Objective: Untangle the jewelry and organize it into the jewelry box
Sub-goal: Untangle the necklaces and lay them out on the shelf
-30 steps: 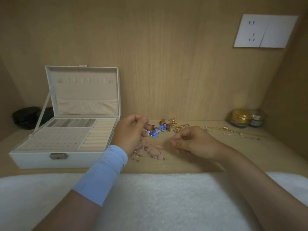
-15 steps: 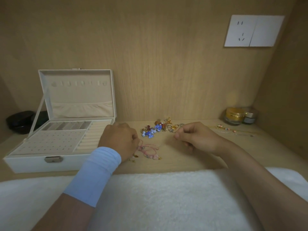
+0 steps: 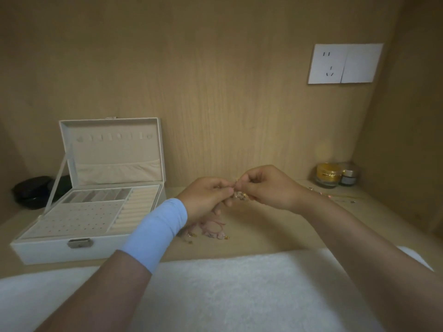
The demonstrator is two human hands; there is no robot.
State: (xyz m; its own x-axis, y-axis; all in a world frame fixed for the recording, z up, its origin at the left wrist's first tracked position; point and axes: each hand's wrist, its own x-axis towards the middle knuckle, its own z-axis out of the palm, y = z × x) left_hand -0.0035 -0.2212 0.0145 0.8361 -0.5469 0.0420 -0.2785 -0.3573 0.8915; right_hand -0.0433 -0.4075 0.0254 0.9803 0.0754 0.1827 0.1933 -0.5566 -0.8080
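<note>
Since half a second ago, your two hands have risen from the tabletop (image 3: pixel 263 238) and come together, and a gold jewelry tangle (image 3: pixel 240 195) that lay on the wood then is now held between them. Your left hand (image 3: pixel 206 197) pinches its near side with curled fingers, and your right hand (image 3: pixel 266 188) pinches the far side between thumb and forefinger, so the little cluster hangs just under the meeting fingertips, above the middle of the tabletop and close to the back wall. A pale blue wristband (image 3: pixel 158 232) wraps your left wrist. Directly below your left hand, a pink cord bracelet (image 3: pixel 213 227) lies loose on the wood, with a few small gold charms (image 3: pixel 191 235) just beside it toward you. To the left, well apart from the hands, the white jewelry box (image 3: pixel 48 251) stands open, its lid (image 3: pixel 112 149) upright against the wall, with a dotted earring panel at the front, ring rolls on its right side and a row of small compartments at the back; no jewelry shows in it. Beyond your right forearm, a thin gold chain (image 3: pixel 335 198) stretches along the tabletop toward a gold-lidded jar (image 3: pixel 328 174) and a smaller jar (image 3: pixel 348 175) that touch in the back right corner. Dark cases (image 3: pixel 31 191) sit behind the box on the left. A white wall outlet (image 3: pixel 345 63) hangs high on the right, and a white towel (image 3: pixel 215 288) covers the near edge under both forearms.
</note>
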